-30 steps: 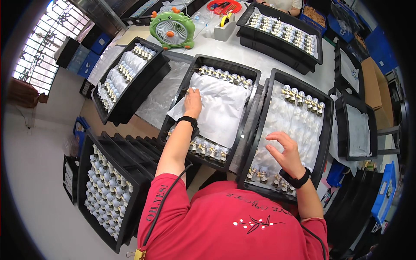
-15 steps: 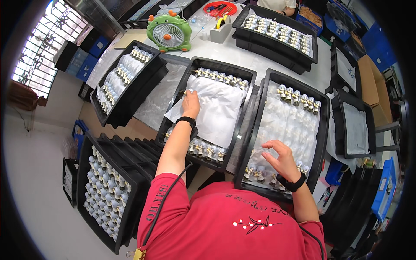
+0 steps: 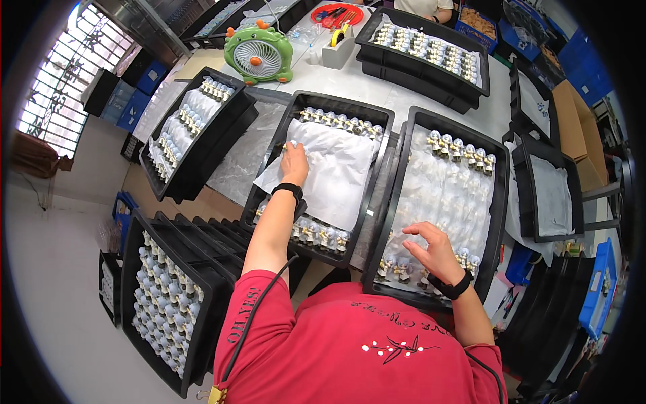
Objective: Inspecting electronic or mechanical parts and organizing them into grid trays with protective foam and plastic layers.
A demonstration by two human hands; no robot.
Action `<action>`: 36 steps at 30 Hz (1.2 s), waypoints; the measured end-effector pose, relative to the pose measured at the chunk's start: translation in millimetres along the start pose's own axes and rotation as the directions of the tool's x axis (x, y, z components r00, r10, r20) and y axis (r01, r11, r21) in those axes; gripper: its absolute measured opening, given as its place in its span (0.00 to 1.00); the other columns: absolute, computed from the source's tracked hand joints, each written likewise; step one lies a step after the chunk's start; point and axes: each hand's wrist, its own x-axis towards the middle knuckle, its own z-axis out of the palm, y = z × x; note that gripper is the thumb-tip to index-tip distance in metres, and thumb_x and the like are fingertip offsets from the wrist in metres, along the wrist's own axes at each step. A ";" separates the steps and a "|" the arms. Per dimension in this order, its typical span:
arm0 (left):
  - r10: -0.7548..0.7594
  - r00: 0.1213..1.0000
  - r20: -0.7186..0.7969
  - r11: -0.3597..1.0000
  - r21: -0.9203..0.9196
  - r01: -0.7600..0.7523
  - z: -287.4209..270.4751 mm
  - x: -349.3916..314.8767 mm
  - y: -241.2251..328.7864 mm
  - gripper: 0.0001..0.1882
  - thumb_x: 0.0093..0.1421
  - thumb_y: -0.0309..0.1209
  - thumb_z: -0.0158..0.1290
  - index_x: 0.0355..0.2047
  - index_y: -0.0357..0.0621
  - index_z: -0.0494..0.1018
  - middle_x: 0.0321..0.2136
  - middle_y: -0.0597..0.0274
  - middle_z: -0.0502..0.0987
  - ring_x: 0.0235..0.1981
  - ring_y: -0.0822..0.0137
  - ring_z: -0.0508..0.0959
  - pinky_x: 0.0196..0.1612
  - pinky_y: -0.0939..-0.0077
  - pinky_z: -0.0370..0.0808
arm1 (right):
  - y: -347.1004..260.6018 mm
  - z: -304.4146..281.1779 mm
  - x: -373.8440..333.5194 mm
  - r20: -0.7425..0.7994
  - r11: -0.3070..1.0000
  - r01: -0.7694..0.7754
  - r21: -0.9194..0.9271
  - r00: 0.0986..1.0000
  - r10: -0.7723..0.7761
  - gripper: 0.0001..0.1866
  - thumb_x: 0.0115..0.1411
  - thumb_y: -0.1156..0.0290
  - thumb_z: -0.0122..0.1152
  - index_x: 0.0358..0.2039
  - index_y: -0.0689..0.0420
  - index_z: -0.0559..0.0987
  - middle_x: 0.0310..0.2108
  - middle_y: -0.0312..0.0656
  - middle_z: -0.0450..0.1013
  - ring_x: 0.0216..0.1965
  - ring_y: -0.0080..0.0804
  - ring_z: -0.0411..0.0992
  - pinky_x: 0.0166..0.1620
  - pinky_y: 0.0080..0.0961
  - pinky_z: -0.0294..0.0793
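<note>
My left hand [image 3: 294, 165] reaches over the middle black tray [image 3: 343, 102], its fingers pinched together at the left side of a white sheet [image 3: 336, 172]. Whatever lies between those fingertips is too small to make out. The sheet covers the tray's centre; small figurines with pale heads [image 3: 340, 122] stand in a row beyond it, and more show at the near end. Over the near part of the right black tray [image 3: 499, 202] hovers my right hand [image 3: 436, 254], open, fingers curved and apart, holding nothing. Under that hand, a translucent film [image 3: 444, 202] overlies rows of figurines.
Stacked trays of figurines stand at far left [image 3: 176, 187], lower left [image 3: 192, 377] and far centre [image 3: 431, 84]. A green fan [image 3: 277, 66], a tape dispenser [image 3: 338, 54] and a red plate [image 3: 316, 15] sit at the back. Paper-lined trays [image 3: 553, 198] lie right. Another person sits beyond.
The view has shifted slightly. My left fingers stay pinched at the sheet's left side, and my right hand stays open above the right tray with hardly any movement.
</note>
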 end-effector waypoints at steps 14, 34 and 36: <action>-0.009 1.000 0.014 1.000 -0.001 0.009 -0.3 0.3 -0.8 0.17 0.51 0.30 0.56 0.43 0.45 0.70 0.42 0.49 0.66 0.41 0.50 0.73 0.42 0.59 0.72 | -0.7 2.7 -3.6 0.027 1.000 -0.015 -0.005 1.000 0.015 0.12 0.50 0.74 0.61 0.36 0.61 0.76 0.34 0.46 0.73 0.38 0.41 0.71 0.42 0.28 0.70; -0.007 0.996 -0.090 0.999 -0.035 0.003 1.4 1.3 2.4 0.11 0.53 0.24 0.49 0.38 0.41 0.70 0.41 0.44 0.63 0.39 0.45 0.73 0.41 0.57 0.73 | -2.7 5.8 -5.4 0.047 0.999 -0.032 -0.016 0.998 0.033 0.12 0.50 0.73 0.60 0.36 0.60 0.76 0.35 0.45 0.72 0.38 0.42 0.71 0.42 0.29 0.69; -0.028 0.996 -0.083 0.998 -0.062 0.023 -0.1 1.4 4.5 0.12 0.53 0.24 0.49 0.39 0.40 0.69 0.42 0.43 0.62 0.39 0.44 0.73 0.41 0.57 0.73 | -4.1 5.5 -4.5 0.057 0.999 -0.030 -0.021 0.998 0.031 0.12 0.50 0.73 0.61 0.36 0.60 0.76 0.35 0.45 0.72 0.38 0.42 0.71 0.43 0.29 0.69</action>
